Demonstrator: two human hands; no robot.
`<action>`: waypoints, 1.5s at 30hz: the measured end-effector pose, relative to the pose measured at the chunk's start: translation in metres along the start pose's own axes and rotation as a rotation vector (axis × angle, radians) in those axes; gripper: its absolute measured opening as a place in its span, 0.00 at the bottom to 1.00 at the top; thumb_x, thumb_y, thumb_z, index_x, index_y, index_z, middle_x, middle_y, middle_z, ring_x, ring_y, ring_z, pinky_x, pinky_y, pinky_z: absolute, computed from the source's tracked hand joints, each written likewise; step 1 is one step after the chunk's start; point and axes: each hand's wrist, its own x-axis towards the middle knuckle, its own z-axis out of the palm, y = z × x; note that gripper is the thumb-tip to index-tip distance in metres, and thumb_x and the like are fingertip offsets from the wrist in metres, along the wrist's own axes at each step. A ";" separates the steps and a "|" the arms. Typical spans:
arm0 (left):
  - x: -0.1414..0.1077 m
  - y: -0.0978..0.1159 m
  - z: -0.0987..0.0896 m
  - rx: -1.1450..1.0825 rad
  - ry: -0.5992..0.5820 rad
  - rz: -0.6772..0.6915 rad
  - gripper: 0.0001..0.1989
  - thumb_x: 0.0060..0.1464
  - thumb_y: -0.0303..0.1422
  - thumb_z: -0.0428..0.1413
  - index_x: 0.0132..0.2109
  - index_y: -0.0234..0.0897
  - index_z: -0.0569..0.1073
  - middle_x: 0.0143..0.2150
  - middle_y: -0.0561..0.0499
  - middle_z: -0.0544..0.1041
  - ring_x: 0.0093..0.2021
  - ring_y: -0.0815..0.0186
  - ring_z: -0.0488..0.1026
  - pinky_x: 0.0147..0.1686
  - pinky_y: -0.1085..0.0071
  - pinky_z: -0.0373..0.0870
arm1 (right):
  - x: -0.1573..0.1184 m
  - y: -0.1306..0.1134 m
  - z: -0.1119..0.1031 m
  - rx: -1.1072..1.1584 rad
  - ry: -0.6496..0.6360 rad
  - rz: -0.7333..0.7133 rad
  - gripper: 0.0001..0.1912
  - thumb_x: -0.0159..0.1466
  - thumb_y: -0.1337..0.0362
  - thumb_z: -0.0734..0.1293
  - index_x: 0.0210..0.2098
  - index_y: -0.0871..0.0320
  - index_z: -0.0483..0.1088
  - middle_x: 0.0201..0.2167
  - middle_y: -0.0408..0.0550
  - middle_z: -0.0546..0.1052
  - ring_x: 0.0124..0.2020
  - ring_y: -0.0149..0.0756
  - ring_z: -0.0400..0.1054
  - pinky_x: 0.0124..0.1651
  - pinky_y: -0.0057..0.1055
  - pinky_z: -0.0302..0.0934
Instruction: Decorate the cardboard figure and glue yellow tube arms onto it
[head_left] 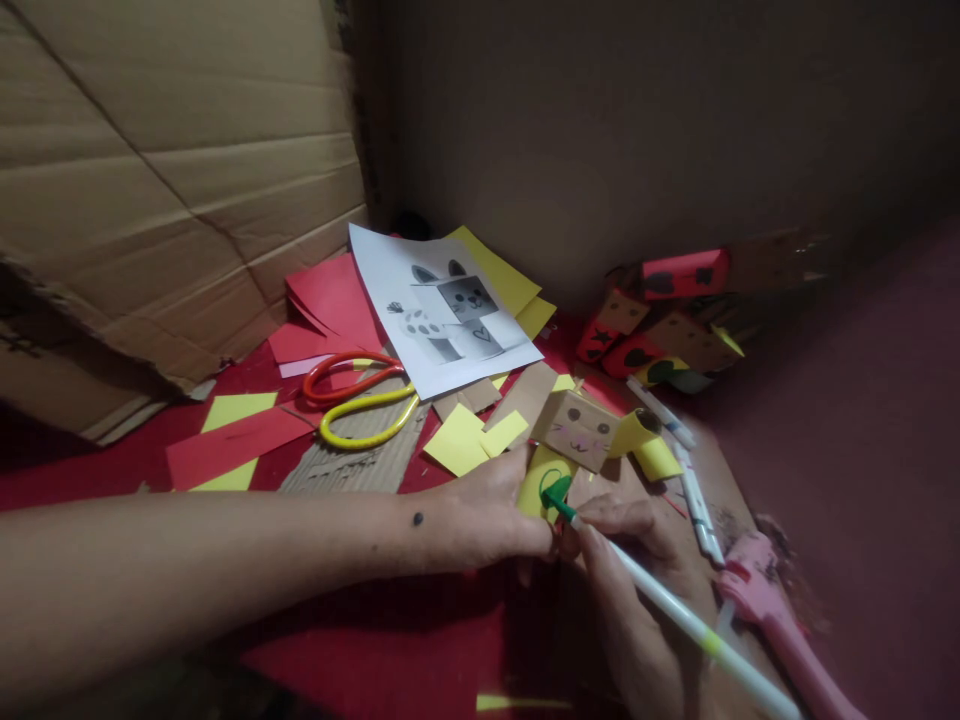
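My left hand (pixel 499 510) is closed around a small animal figure made of a yellow paper tube (pixel 534 480) and a cardboard head (pixel 576 430). The head has drawn eyes, whiskers, a mouth and pink cheeks. In my right hand (pixel 630 590) is a white felt-tip marker (pixel 675 610) with a green tip, held in a pinch. Its tip touches the front of the yellow tube, where a green heart-like outline is partly filled in. My left fingers are mostly hidden behind the figure.
Scissors (pixel 367 415) with red and yellow handles lie left of a printed sheet (pixel 457 320) showing an animal figure. Red paper (pixel 337 300), yellow scraps (pixel 457 440) and cardboard strips surround them. Finished-looking paper figures (pixel 637 330), other markers (pixel 699 505) and a pink glue gun (pixel 757 590) are on the right.
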 end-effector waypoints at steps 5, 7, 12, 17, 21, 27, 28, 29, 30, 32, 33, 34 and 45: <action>-0.001 0.000 0.000 -0.001 -0.007 0.016 0.19 0.44 0.22 0.59 0.44 0.37 0.66 0.30 0.59 0.72 0.23 0.75 0.69 0.21 0.79 0.70 | 0.001 0.000 0.004 0.126 0.047 0.036 0.07 0.67 0.70 0.68 0.35 0.51 0.73 0.30 0.39 0.81 0.30 0.29 0.78 0.31 0.20 0.70; -0.001 0.001 0.000 -0.003 -0.001 0.002 0.20 0.44 0.22 0.60 0.45 0.37 0.65 0.31 0.59 0.72 0.24 0.75 0.69 0.22 0.79 0.71 | 0.000 0.002 0.005 0.176 0.061 0.040 0.07 0.66 0.71 0.68 0.35 0.51 0.74 0.29 0.40 0.80 0.30 0.31 0.78 0.31 0.23 0.71; -0.001 0.002 0.001 0.001 -0.002 -0.019 0.19 0.43 0.22 0.61 0.43 0.36 0.66 0.31 0.59 0.72 0.24 0.75 0.69 0.22 0.79 0.71 | -0.001 0.003 0.006 0.237 0.070 0.064 0.08 0.67 0.71 0.67 0.37 0.51 0.73 0.31 0.40 0.80 0.30 0.31 0.78 0.31 0.23 0.71; -0.001 0.001 0.001 -0.006 0.014 0.009 0.22 0.44 0.23 0.63 0.46 0.37 0.66 0.31 0.59 0.72 0.23 0.75 0.69 0.21 0.79 0.70 | -0.002 0.000 0.005 0.186 0.044 0.053 0.08 0.67 0.71 0.67 0.37 0.50 0.73 0.32 0.40 0.81 0.31 0.30 0.78 0.31 0.20 0.71; -0.002 0.001 0.001 -0.003 0.015 0.014 0.25 0.44 0.22 0.62 0.50 0.37 0.65 0.31 0.59 0.72 0.22 0.75 0.69 0.20 0.80 0.70 | -0.001 -0.003 0.004 0.076 0.005 0.016 0.07 0.67 0.70 0.67 0.37 0.50 0.72 0.30 0.39 0.81 0.28 0.29 0.77 0.29 0.19 0.70; 0.000 -0.001 0.000 -0.018 -0.004 0.029 0.26 0.43 0.21 0.63 0.50 0.38 0.64 0.31 0.60 0.72 0.23 0.75 0.69 0.20 0.81 0.70 | -0.002 -0.001 -0.001 -0.018 -0.002 0.014 0.07 0.66 0.71 0.68 0.35 0.51 0.71 0.26 0.37 0.79 0.23 0.27 0.74 0.28 0.19 0.69; 0.000 -0.001 -0.001 -0.016 -0.011 0.029 0.25 0.43 0.22 0.62 0.49 0.37 0.65 0.30 0.60 0.72 0.23 0.75 0.69 0.20 0.81 0.70 | -0.002 -0.001 -0.001 -0.026 -0.003 0.005 0.07 0.65 0.71 0.68 0.35 0.51 0.71 0.26 0.38 0.79 0.23 0.27 0.73 0.27 0.19 0.68; 0.000 -0.001 -0.001 -0.013 -0.016 0.031 0.25 0.44 0.21 0.62 0.49 0.37 0.65 0.30 0.60 0.72 0.23 0.75 0.69 0.20 0.81 0.70 | -0.002 -0.001 -0.001 -0.032 -0.001 0.001 0.07 0.65 0.71 0.68 0.35 0.51 0.72 0.26 0.38 0.79 0.23 0.27 0.74 0.27 0.19 0.68; 0.000 -0.001 -0.001 -0.011 -0.022 0.035 0.24 0.44 0.21 0.62 0.48 0.37 0.65 0.30 0.60 0.72 0.23 0.75 0.69 0.20 0.81 0.70 | -0.002 -0.002 -0.001 -0.030 0.004 0.001 0.07 0.65 0.71 0.68 0.34 0.51 0.72 0.27 0.39 0.80 0.24 0.28 0.74 0.27 0.20 0.68; -0.001 0.000 0.000 -0.013 -0.019 0.038 0.24 0.43 0.21 0.62 0.48 0.37 0.65 0.30 0.60 0.72 0.23 0.75 0.69 0.20 0.81 0.70 | -0.001 -0.004 -0.001 -0.008 0.010 0.013 0.07 0.64 0.71 0.68 0.34 0.52 0.72 0.27 0.40 0.80 0.24 0.29 0.75 0.27 0.21 0.68; -0.001 0.001 0.000 -0.015 -0.009 0.035 0.25 0.42 0.21 0.62 0.49 0.37 0.65 0.31 0.59 0.72 0.23 0.75 0.69 0.20 0.81 0.70 | -0.001 -0.005 0.000 0.008 0.009 0.023 0.07 0.64 0.71 0.68 0.34 0.52 0.73 0.27 0.40 0.80 0.24 0.29 0.75 0.27 0.21 0.68; -0.001 0.001 0.001 -0.016 0.003 0.028 0.25 0.42 0.21 0.62 0.48 0.37 0.65 0.31 0.59 0.72 0.23 0.75 0.69 0.19 0.80 0.70 | -0.001 -0.005 0.000 0.027 0.010 0.031 0.07 0.64 0.72 0.68 0.33 0.51 0.73 0.26 0.40 0.80 0.23 0.29 0.74 0.27 0.21 0.68; -0.001 -0.001 0.001 -0.005 0.019 0.029 0.27 0.42 0.22 0.62 0.50 0.37 0.65 0.32 0.57 0.72 0.26 0.73 0.70 0.20 0.80 0.70 | -0.001 -0.003 0.001 0.002 -0.007 -0.025 0.08 0.65 0.72 0.68 0.33 0.51 0.72 0.28 0.39 0.81 0.21 0.26 0.73 0.26 0.19 0.68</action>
